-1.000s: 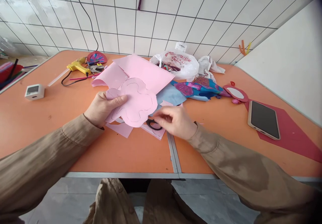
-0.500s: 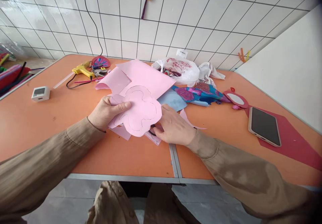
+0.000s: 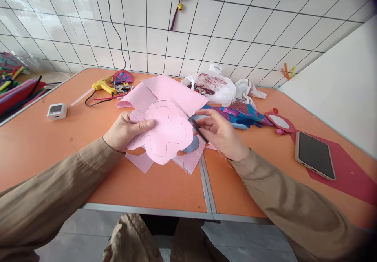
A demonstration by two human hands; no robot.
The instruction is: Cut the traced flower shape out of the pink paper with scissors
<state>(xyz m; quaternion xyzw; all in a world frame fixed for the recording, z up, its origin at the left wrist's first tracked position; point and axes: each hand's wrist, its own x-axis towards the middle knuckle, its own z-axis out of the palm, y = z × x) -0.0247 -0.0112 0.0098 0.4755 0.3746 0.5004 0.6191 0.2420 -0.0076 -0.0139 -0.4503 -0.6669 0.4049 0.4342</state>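
Note:
My left hand (image 3: 125,130) pinches the left edge of a pink foam cutout (image 3: 165,132) with a wavy flower outline drawn on it, holding it just above the orange table (image 3: 59,144). My right hand (image 3: 220,132) is raised beside the cutout's right edge, fingers closed around black-handled scissors (image 3: 196,126) whose blades point up and left over the foam. Under the cutout lie pink foam scraps (image 3: 188,160) and larger pink sheets (image 3: 171,91).
A phone (image 3: 314,155) lies on a dark red sheet (image 3: 347,167) at right. A plastic bag (image 3: 210,87), colourful fabric (image 3: 238,112), a small mirror (image 3: 279,121), a yellow glue gun (image 3: 102,85) and a white cube (image 3: 57,111) sit around. A metal seam (image 3: 206,183) splits the table.
My right hand picked the scissors up from the table beneath the cutout and lifted them to the cutout's right edge. The left hand kept its hold.

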